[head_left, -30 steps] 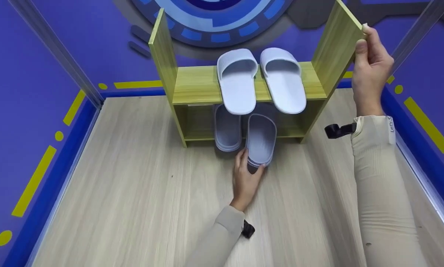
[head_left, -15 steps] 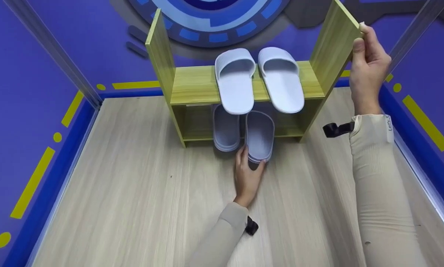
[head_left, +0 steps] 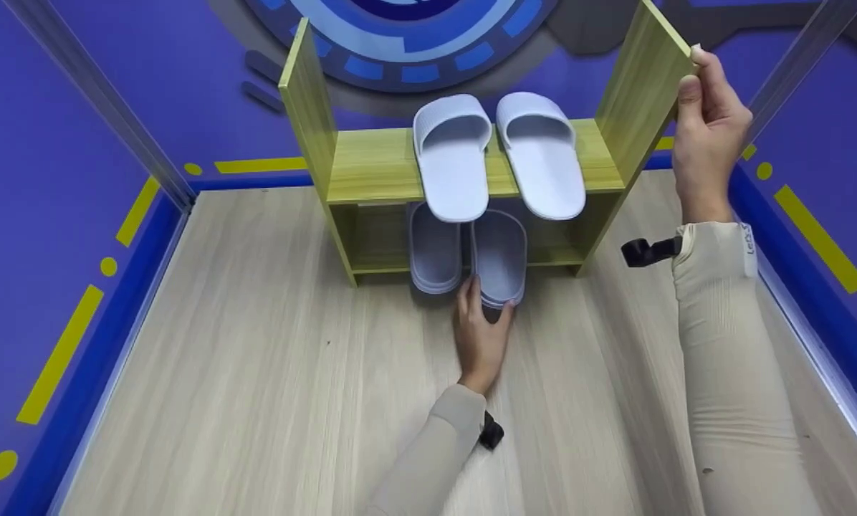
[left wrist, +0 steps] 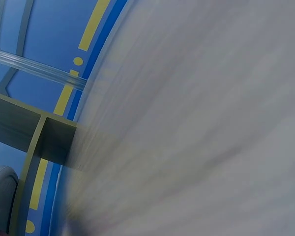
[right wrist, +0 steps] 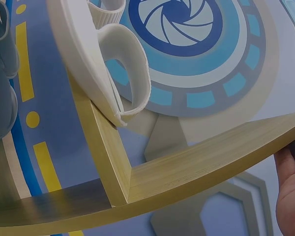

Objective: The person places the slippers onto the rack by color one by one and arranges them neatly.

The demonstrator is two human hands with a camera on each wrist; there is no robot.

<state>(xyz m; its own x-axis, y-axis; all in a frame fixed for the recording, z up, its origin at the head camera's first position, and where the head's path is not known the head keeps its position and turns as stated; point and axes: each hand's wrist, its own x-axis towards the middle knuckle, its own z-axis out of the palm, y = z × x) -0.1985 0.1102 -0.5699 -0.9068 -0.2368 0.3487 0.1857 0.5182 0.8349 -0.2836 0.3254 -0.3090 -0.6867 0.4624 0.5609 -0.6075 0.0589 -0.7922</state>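
My left hand (head_left: pixel 482 347) pinches the heel of a grey slide slipper (head_left: pixel 500 258), fingers along its left edge and thumb at its right. That slipper's front is hidden under the upper shelf. Close on its left, a second grey slipper (head_left: pixel 436 251) sits in the lower compartment of a small wooden shoe rack (head_left: pixel 375 172). On the upper shelf, a white slipper (head_left: pixel 456 175) and its mate (head_left: pixel 549 172) lie with heels toward me, jutting past the edge. My right hand (head_left: pixel 711 136) grips the front edge of the rack's right side panel (right wrist: pixel 216 152), thumb inside view.
The rack stands on a pale wood-grain floor (head_left: pixel 256 358), close to a blue patterned back wall (head_left: pixel 242 129). Blue side walls rise at left (head_left: pixel 34 215) and right (head_left: pixel 822 165). Floor fills most of the left wrist view, blurred, with the rack (left wrist: pixel 37 142) at its left.
My left hand has pushed the right grey slipper a little farther into the lower compartment, so its heel sits nearer its mate's. The right hand keeps its grip on the panel.
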